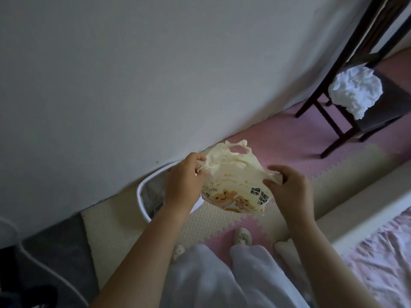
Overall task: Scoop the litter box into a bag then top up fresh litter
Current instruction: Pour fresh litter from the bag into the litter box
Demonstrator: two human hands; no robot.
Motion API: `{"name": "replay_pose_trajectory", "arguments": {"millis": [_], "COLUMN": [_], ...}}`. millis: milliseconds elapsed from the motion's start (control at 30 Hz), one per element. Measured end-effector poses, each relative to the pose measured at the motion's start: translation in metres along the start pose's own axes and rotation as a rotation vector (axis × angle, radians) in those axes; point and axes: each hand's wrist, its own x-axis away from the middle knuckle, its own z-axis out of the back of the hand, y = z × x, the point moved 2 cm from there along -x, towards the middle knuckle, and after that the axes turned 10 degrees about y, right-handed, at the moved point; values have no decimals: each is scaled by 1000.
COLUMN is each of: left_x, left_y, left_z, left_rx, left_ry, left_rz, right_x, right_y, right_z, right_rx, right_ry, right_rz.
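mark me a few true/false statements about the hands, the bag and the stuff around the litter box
1. Both the left hand and the right hand grip the litter bag. True.
2. The litter bag lies flat on the floor mat. False: it is held up in the air, its top pulled between the two hands.
3. The litter box sits on the floor against the wall. True.
4. The chair has nothing on its seat. False: a crumpled white bundle lies on it.
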Motion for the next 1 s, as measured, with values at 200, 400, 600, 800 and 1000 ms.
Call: {"name": "replay_pose_trajectory", "arguments": {"millis": [200, 400, 600, 800, 1000], "left_x": [-21, -17, 5, 28, 49], "left_y": [-39, -69, -77, -85, -107], "left_z": [5, 23, 18, -22, -90], "left_rx": [78, 97, 115, 99, 84], "left_ry": [-137, -223, -260, -251, -216], "left_rz": [-76, -222, -272, -204, -120], "right_x": [43, 99, 130, 134, 121], "right_y": [0, -1, 17, 58, 119], "right_z": [-32, -64, -67, -64, -75], "right_rx": [35, -12, -27, -52, -90], "right_ry": [168, 377, 406, 365, 326], "right_rz": [-128, -200, -249, -290, -358]}}
